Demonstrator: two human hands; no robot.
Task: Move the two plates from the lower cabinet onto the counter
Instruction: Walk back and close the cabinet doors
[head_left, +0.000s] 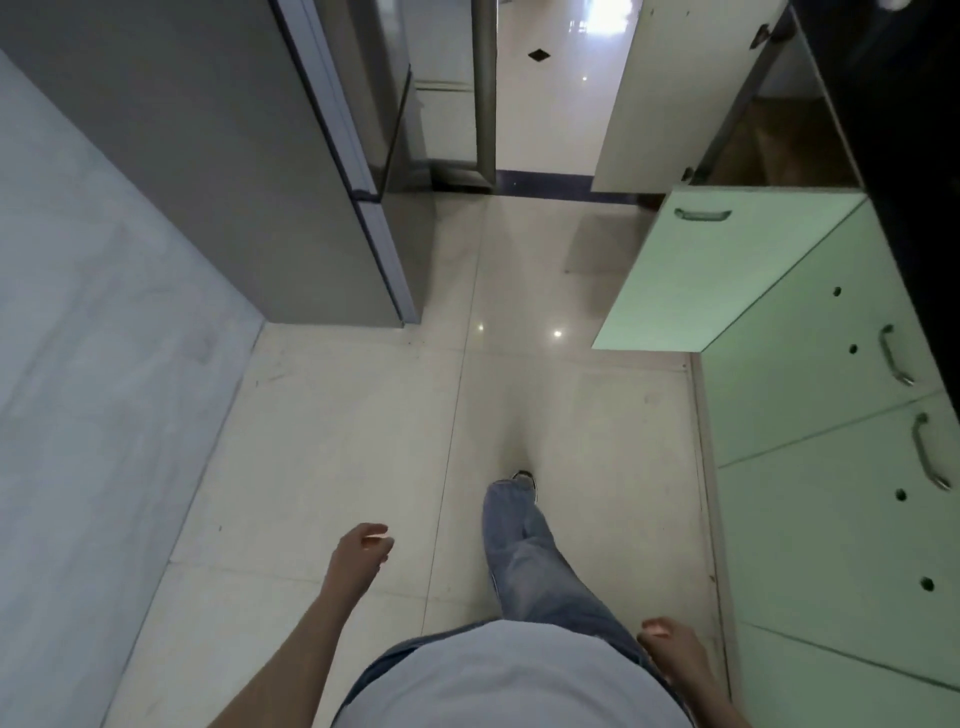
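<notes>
No plates show in this view. My left hand (363, 548) hangs over the floor at lower centre, fingers loosely apart, holding nothing. My right hand (670, 647) is low at the right beside the green lower cabinets (810, 467), fingers loosely curled and empty. Ahead on the right two lower cabinet doors stand open: a green one (711, 270) and a cream one (670, 93). Behind them the cabinet interior (779, 150) is dark, its contents not discernible. The dark counter edge (909, 130) runs along the right.
A tall grey refrigerator (249, 171) stands at the left, beside a pale wall (78, 364). The tiled floor (519, 338) leads forward to a doorway with a metal post (485, 88). My leg in jeans (524, 551) steps forward.
</notes>
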